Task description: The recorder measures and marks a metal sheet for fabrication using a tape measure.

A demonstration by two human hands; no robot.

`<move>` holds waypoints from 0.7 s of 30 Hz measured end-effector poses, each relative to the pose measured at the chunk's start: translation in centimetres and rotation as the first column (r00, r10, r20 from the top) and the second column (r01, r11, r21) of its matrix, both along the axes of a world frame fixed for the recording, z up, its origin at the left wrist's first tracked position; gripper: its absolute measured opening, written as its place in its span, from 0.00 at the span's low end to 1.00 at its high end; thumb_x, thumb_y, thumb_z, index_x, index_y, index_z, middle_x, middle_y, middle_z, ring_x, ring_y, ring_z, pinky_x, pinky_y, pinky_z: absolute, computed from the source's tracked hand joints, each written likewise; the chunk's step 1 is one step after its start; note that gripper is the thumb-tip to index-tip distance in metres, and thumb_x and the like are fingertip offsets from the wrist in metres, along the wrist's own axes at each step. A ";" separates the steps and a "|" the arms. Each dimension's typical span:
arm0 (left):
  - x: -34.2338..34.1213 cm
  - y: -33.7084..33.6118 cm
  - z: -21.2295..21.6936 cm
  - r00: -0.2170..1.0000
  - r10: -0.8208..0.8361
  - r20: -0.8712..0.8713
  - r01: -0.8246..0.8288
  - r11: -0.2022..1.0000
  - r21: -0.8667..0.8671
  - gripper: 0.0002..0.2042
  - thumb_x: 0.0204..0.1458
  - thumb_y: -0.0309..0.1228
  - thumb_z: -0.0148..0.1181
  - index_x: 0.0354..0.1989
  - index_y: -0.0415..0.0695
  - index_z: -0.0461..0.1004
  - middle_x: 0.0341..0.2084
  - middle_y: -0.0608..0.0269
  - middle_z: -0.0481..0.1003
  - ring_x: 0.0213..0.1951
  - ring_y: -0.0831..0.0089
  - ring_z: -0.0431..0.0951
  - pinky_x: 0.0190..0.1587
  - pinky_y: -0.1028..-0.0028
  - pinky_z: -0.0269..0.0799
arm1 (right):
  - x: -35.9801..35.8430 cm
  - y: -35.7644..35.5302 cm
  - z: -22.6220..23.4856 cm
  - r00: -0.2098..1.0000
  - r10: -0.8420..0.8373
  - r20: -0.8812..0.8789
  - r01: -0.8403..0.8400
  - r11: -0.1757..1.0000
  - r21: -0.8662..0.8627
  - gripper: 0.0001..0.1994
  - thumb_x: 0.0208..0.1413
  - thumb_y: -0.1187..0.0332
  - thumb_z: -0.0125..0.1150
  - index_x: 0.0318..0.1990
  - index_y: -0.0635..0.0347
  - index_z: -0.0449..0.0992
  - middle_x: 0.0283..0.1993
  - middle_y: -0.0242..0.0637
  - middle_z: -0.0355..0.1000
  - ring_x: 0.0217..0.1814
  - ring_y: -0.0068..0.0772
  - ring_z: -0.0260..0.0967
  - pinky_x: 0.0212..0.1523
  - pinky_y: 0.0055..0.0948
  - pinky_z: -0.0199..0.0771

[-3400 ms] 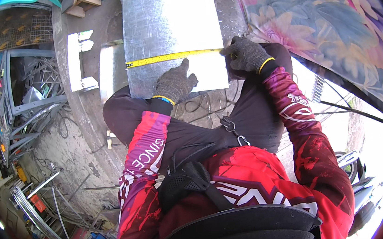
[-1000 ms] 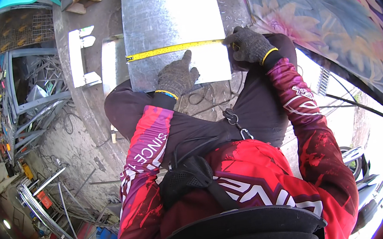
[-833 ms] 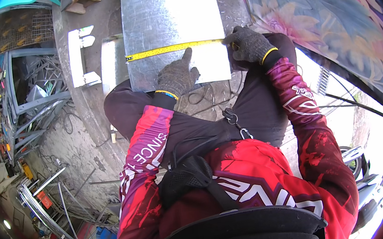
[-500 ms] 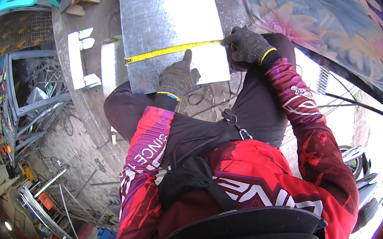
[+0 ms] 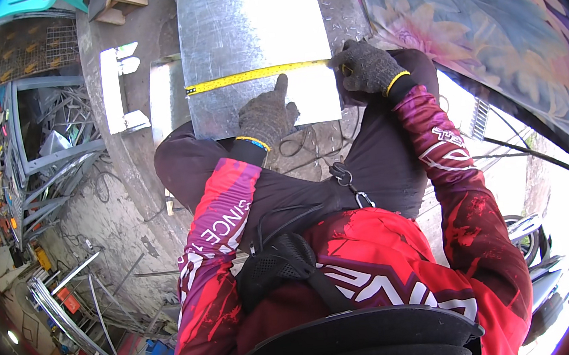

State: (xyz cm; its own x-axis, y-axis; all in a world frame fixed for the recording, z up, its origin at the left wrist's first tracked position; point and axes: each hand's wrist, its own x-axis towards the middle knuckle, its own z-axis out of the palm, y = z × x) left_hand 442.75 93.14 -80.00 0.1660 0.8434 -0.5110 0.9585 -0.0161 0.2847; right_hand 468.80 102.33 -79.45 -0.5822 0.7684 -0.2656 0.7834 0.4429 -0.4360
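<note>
- Yellow tape (image 5: 256, 76) lies across the metal sheet (image 5: 248, 29) in the upper centre, long axis left to right, tilting slightly up rightward.
- Left hand (image 5: 266, 115) presses flat on the sheet, index finger pointing up at the tape.
- Right hand (image 5: 366, 66) pinches the tape's right end at the sheet's edge.

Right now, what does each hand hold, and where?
The right hand grips the yellow measuring tape at its right end. The left hand holds nothing, pressing flat on the shiny metal sheet.
</note>
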 end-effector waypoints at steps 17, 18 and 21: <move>0.4 0.0 0.0 1.000 -0.016 0.012 0.016 1.000 0.001 0.37 0.57 0.47 0.53 0.73 0.44 0.51 0.43 0.38 0.76 0.48 0.47 0.78 0.55 0.50 0.70 | -0.1 0.1 -0.1 1.000 0.009 -0.019 -0.010 1.000 -0.011 0.23 0.37 0.68 0.66 0.48 0.50 0.80 0.43 0.41 0.71 0.48 0.46 0.71 0.50 0.40 0.73; 0.5 0.0 0.1 1.000 -0.016 0.012 0.016 1.000 0.002 0.37 0.57 0.47 0.53 0.73 0.44 0.51 0.43 0.38 0.76 0.48 0.47 0.78 0.55 0.50 0.70 | -0.1 0.1 -0.1 0.999 0.017 -0.028 -0.017 1.000 0.000 0.23 0.38 0.68 0.66 0.49 0.49 0.80 0.44 0.41 0.71 0.48 0.46 0.71 0.50 0.40 0.73; 0.6 -0.1 0.5 1.000 -0.016 0.015 0.016 0.999 0.031 0.37 0.57 0.47 0.52 0.73 0.45 0.52 0.44 0.39 0.77 0.48 0.47 0.78 0.54 0.49 0.71 | -0.2 0.1 -0.1 0.999 0.017 -0.032 -0.016 1.000 0.012 0.23 0.38 0.68 0.65 0.49 0.49 0.81 0.44 0.41 0.71 0.48 0.46 0.71 0.50 0.40 0.73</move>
